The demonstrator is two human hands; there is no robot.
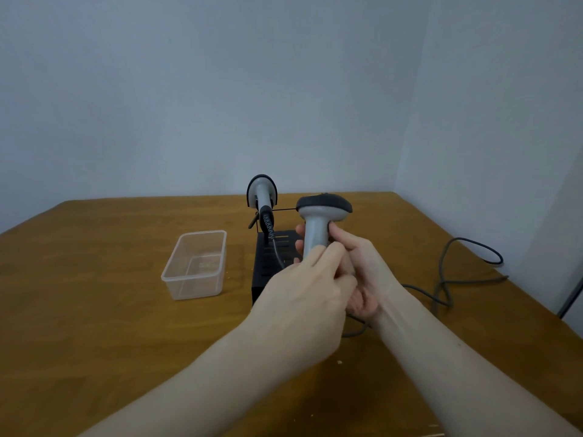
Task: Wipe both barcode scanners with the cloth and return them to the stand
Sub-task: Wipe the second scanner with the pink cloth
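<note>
Both the left hand (310, 280) and right hand (359, 266) grasp the upright grey-handled, black-headed barcode scanner (318, 220) by its handle. A second, matching scanner (262, 192) hangs on the black wire stand (268, 263).

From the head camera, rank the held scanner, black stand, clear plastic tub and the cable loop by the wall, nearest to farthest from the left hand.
1. Held scanner, gripped by the left hand.
2. Black stand, just behind.
3. Clear plastic tub, to the left.
4. Cable loop, far right.

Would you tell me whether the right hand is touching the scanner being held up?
Touching: the head view shows the right hand curled around the raised scanner, its thumb pressed on the handle.
</note>
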